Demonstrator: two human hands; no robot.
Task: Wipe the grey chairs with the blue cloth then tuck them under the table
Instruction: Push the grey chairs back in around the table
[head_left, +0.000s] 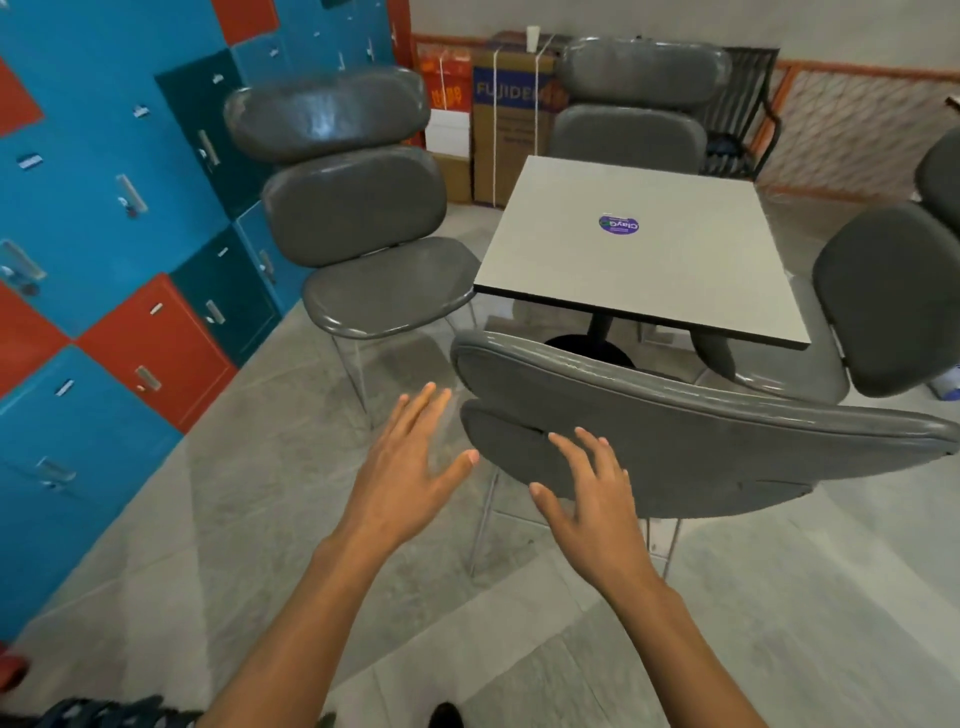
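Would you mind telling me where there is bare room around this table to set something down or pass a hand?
The tabletop is bare apart from a round sticker. Open floor runs between the lockers and the near chair. It is crowded around the table: the left chair, far chair and right chair close in.

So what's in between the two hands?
Nothing is held between them. In the head view, the left hand and right hand are both open, with only bare grey floor and a thin chair leg showing in the gap.
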